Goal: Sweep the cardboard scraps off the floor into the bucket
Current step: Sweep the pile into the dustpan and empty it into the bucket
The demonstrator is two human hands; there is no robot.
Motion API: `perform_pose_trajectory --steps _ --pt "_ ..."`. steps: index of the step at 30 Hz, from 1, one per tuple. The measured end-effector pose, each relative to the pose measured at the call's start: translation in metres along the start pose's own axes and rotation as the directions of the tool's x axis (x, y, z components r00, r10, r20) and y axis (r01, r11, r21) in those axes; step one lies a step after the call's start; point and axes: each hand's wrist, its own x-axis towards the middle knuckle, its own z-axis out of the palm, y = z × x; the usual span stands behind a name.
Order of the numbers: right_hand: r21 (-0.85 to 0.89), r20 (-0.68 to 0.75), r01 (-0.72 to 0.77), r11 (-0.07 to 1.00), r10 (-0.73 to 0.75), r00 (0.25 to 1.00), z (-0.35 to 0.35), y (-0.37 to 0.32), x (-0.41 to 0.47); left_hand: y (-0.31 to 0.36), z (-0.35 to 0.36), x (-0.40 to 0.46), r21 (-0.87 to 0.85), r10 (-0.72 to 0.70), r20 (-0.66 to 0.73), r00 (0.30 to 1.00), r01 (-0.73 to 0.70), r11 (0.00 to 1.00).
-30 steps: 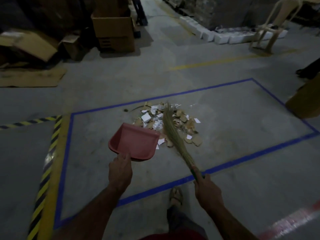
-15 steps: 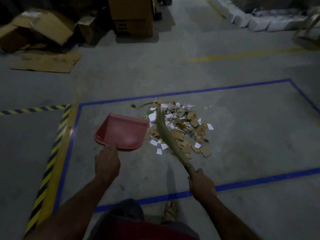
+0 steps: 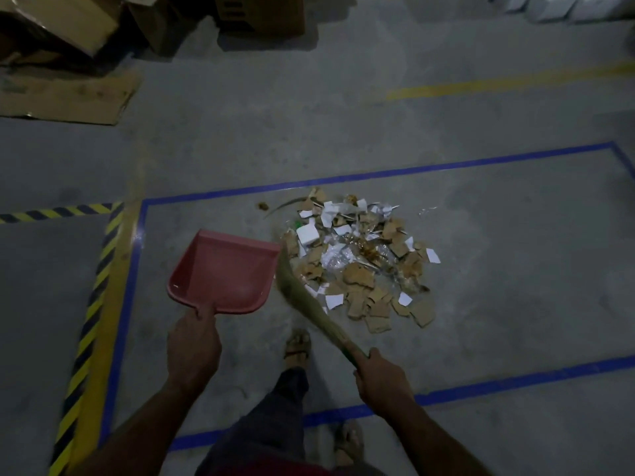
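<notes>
A: The left hand (image 3: 193, 341) grips the handle of a smooth red plastic dustpan (image 3: 223, 271), a scoop with a wide flat mouth.

B: And the right hand (image 3: 383, 381) is wrapped round the green handle of a grass broom (image 3: 302, 297), its bristles fanned between the pan's mouth and the heap.

A: That pile of scraps (image 3: 357, 262) sits just right of the pan: torn brown cardboard, white paper bits, crinkly clear film, on rough grey concrete floor (image 3: 481, 269).

B: Blue tape (image 3: 378, 173) frames it. Striped yellow-black tape (image 3: 96, 286) runs along the left, a flat cardboard sheet (image 3: 68, 94) lies beyond.
</notes>
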Motion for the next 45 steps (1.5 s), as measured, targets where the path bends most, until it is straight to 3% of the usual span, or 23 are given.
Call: perform_pose_trajectory --steps 6,13,16,19,23,29,36,39,45 --pt "-0.017 0.128 0.083 0.996 -0.08 0.989 -0.001 -0.042 0.107 -0.018 0.055 0.101 -0.084 -0.003 0.084 0.996 0.01 0.996" --pt "-0.035 0.274 0.093 0.995 -0.08 0.958 0.067 -0.073 0.288 -0.032 0.18 0.195 0.043 0.013 0.151 0.988 -0.02 0.999" --pt "-0.018 0.24 -0.004 1.0 0.008 0.971 0.101 -0.063 0.343 -0.031 0.22 0.214 0.021 0.046 0.147 0.988 -0.049 0.999" --pt "0.097 0.28 -0.197 0.976 0.164 0.946 0.139 -0.021 0.377 -0.026 0.262 0.227 0.008 0.087 0.166 0.982 -0.09 0.996" --pt "0.2 0.243 -0.35 0.915 0.3 0.922 0.159 0.043 0.375 -0.022 0.299 0.228 0.014 0.161 0.27 0.949 -0.171 0.985" --pt "0.136 0.147 -0.343 0.93 0.323 0.935 0.154 0.105 0.353 -0.004 0.322 0.22 0.063 0.301 0.412 0.86 -0.357 0.932" --pt "0.25 0.046 -0.309 0.918 0.308 0.95 0.169 0.131 0.293 0.002 0.33 0.204 0.132 0.164 0.479 0.862 -0.256 0.958" --pt "0.266 0.087 -0.205 0.942 0.188 0.978 0.178 0.132 0.263 -0.006 0.33 0.195 0.165 0.141 0.529 0.837 -0.264 0.95" --pt "-0.019 0.278 -0.112 0.994 0.113 0.954 0.199 0.158 0.252 -0.026 0.335 0.17 0.201 0.112 0.565 0.818 -0.269 0.942"
